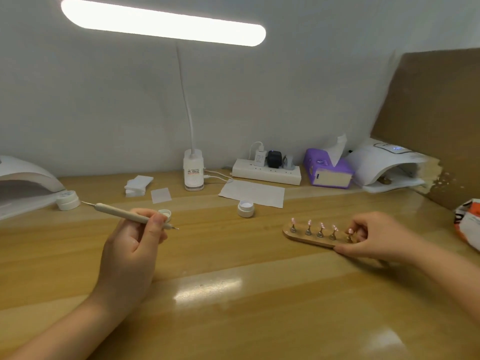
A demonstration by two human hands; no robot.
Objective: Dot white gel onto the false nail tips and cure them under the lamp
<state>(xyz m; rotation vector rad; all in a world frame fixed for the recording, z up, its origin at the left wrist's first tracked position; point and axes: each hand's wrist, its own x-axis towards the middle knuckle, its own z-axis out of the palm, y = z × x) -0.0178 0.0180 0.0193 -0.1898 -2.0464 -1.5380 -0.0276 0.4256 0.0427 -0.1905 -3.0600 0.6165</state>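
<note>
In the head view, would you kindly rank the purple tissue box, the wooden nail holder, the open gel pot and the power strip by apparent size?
Largest to smallest:
1. power strip
2. wooden nail holder and purple tissue box: too alike to rank, and the holder sits nearer the camera
3. open gel pot

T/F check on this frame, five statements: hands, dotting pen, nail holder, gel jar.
1. The left hand holds the beige double-ended dotting pen. True.
2. The right hand grips the right end of the oval wooden nail holder. True.
3. The holder carries three nail tips. False: five pink false nail tips stand on it.
4. The small white gel jar behind the holder is capped. False: it is open.
5. The purple tissue box lies at the left edge. False: it is at the back right.
</note>
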